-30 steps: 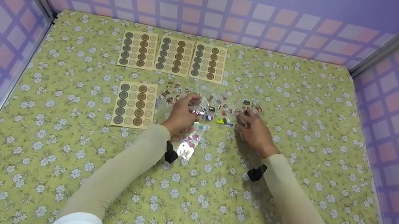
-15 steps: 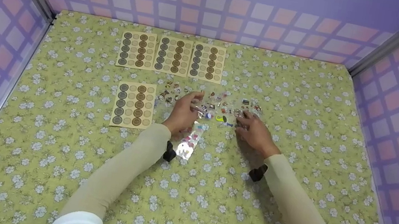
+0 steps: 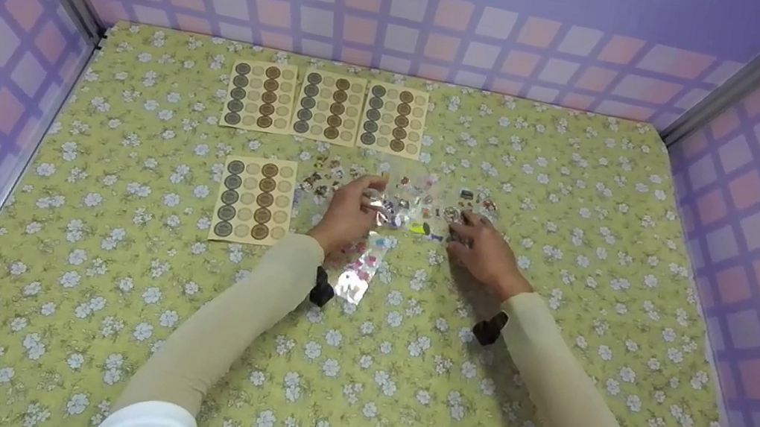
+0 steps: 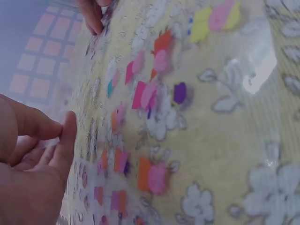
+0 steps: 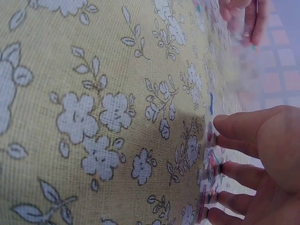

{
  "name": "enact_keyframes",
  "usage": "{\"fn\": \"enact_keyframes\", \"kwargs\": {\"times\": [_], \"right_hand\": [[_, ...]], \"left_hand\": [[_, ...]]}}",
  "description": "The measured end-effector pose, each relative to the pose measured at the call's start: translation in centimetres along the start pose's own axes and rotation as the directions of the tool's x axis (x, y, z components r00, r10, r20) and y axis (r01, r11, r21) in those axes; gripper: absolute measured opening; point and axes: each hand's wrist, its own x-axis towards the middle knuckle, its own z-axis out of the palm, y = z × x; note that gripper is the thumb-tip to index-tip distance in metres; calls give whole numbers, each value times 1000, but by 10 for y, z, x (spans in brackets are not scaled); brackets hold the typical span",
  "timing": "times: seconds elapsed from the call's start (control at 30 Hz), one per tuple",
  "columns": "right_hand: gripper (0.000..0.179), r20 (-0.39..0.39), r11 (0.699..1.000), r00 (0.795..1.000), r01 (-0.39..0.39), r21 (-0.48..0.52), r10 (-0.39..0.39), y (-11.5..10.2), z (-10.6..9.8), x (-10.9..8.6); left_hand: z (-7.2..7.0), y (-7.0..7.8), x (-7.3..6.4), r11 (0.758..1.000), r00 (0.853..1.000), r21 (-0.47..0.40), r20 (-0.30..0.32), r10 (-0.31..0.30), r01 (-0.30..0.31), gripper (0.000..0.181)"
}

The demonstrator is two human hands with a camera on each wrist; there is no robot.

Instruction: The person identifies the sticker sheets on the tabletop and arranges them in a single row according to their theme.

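My left hand [image 3: 346,214] pinches the edge of a clear sticker sheet [image 3: 418,208] printed with small coloured pictures. In the left wrist view, the thumb and forefinger of that hand [image 4: 35,154] meet at the film. My right hand [image 3: 487,251] is at the right end of the clear sheets. Its fingertips [image 5: 224,168] rest on the printed film, with the thumb apart from them. Another clear strip [image 3: 358,270], with pink and orange stickers [image 4: 146,95], lies beside my left wrist and reflects light.
Three cream sheets of round coin-like stickers stand in a row at the back, the leftmost sheet [image 3: 259,96] among them. A fourth such sheet [image 3: 254,201] lies left of my left hand. Flowered cloth [image 3: 383,395] covers the table, and purple checked walls [image 3: 410,14] enclose it.
Both hands stay almost where they were. The clear film by my left fingers has shifted slightly, and the glare on it has moved.
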Motion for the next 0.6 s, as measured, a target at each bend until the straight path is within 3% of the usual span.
{"fn": "enact_keyframes", "kwargs": {"times": [0.23, 0.43, 0.6], "right_hand": [[46, -7, 1000, 1000, 13, -4, -13, -2, 1, 0], [44, -46, 1000, 999, 27, -15, -28, -7, 0, 2], [42, -83, 997, 994, 72, 11, -71, -15, 1, 4]], "left_hand": [[1, 8, -1, 980, 999, 196, 23, 31, -35, 37], [2, 13, -5, 960, 999, 278, -9, -39, 40, 39], [-14, 14, -12, 918, 999, 394, -39, -25, 38, 43]]}}
